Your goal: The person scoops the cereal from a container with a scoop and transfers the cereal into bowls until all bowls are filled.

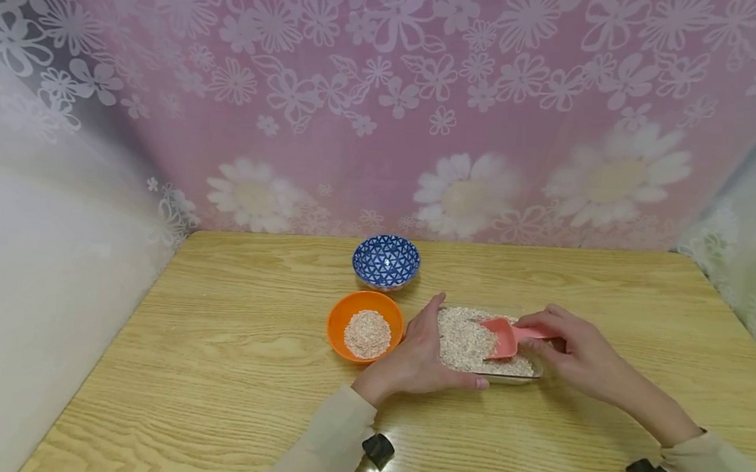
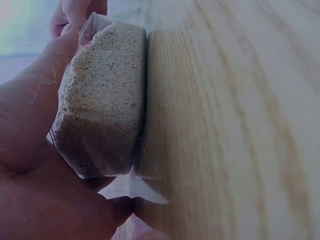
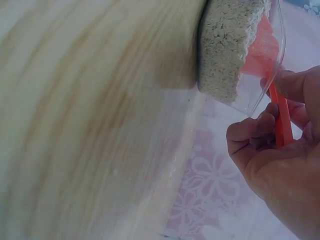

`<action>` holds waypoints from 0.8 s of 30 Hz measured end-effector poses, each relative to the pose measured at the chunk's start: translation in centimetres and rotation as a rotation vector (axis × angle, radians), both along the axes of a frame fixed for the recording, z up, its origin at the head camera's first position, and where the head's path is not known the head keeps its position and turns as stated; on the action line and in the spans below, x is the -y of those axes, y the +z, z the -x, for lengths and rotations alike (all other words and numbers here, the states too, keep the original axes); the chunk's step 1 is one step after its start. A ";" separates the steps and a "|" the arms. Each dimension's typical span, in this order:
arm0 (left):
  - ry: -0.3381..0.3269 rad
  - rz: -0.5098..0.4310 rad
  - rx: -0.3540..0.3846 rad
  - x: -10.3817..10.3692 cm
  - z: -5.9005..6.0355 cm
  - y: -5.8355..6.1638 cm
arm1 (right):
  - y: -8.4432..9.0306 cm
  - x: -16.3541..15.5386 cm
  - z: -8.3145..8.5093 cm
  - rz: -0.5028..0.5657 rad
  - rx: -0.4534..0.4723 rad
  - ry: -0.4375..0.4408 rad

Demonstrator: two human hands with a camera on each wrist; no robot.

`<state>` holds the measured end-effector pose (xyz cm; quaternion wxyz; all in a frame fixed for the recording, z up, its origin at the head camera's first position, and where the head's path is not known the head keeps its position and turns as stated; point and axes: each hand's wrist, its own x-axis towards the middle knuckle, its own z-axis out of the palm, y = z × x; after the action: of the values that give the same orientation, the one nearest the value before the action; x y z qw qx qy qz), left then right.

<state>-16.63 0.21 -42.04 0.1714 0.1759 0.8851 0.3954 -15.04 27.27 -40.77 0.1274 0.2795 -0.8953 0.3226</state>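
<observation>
Holding the clear tub [image 1: 525, 370] steady w/ our left hand [image 1: 418, 359], we've got thumb and fingers curled round its near-left corner; the left wrist view shows the palm [image 2: 30, 150] pressed against the clear wall [image 2: 100, 100] with oats packed behind it. Our right hand [image 1: 573, 353] pinches the handle of the pink scoop [image 1: 506, 337] — fingers curled round the thin stem [image 3: 282, 120] in the right wrist view. The scoop's bowl sits in the oats, tilted, at the tub's right half.

Handling, as we judge it: the scoop looks like light, stiff plastic, easy to steer from the handle end, which is where we hold it. The oats [image 1: 465, 337] are loose and dry, so they'd prob. spill off a tilted scoop; keeping it level matters. The tub looks thin-walled and light, apt to slide on the smooth table [image 1: 217, 370] unless braced, hence the left-hand grip at the corner. Best hold on it is the side wall or rim, not the top.

Containers:
- tub — nearly full of oats, sits on the table right of centre, just beside the orange bowl.
- orange bowl [image 1: 338, 319] — a small heap of oats in the middle, approx. covering the bottom; just left of our left hand.
- blue bowl [image 1: 386, 261] — patterned, behind the orange one, near but apart; looks empty inside.
</observation>
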 end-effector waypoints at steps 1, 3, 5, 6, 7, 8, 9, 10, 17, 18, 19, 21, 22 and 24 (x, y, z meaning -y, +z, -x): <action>0.001 -0.001 0.003 0.0 0.0 0.0 | 0.0 -0.1 -0.1 0.000 0.007 -0.006; 0.000 -0.002 0.009 0.0 0.0 0.1 | -0.1 -0.3 -0.2 0.003 0.028 -0.019; -0.001 -0.004 0.013 0.0 -0.1 0.1 | -0.2 -0.6 -0.3 0.006 0.053 -0.036; -0.002 -0.006 0.013 0.0 -0.1 0.1 | -0.2 -0.7 -0.3 0.012 0.069 -0.043; -0.002 -0.008 0.015 0.0 -0.1 0.2 | -0.2 -0.8 -0.3 0.023 0.088 -0.046; -0.003 -0.009 0.017 0.0 -0.1 0.2 | -0.3 -1.0 -0.2 0.034 0.104 -0.050; -0.003 -0.010 0.019 0.0 -0.1 0.2 | -0.3 -1.1 -0.2 0.047 0.123 -0.051; -0.002 -0.009 0.018 0.0 -0.1 0.2 | -0.3 -1.2 -0.2 0.059 0.143 -0.051; -0.001 -0.014 0.021 0.1 -0.1 0.1 | 0.0 -1.8 -0.2 0.162 0.278 -0.045; 0.000 -0.012 0.024 0.1 -0.1 0.1 | 0.1 -1.9 -0.2 0.179 0.293 -0.046; 0.002 -0.012 0.024 0.1 -0.1 0.1 | 0.2 -1.9 -0.2 0.199 0.316 -0.048; 0.005 -0.011 0.021 0.1 -0.1 0.1 | 0.3 -2.0 -0.3 0.245 0.354 -0.049; 0.005 -0.010 0.020 0.1 -0.1 0.1 | 0.3 -2.1 -0.3 0.272 0.368 -0.048; 0.004 -0.011 0.018 0.0 0.0 0.1 | 0.3 -2.3 -0.4 0.336 0.383 -0.037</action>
<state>-16.59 0.16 -41.94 0.1776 0.1713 0.8817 0.4022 -14.64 29.53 -40.50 0.0059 0.1716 -0.8420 0.5114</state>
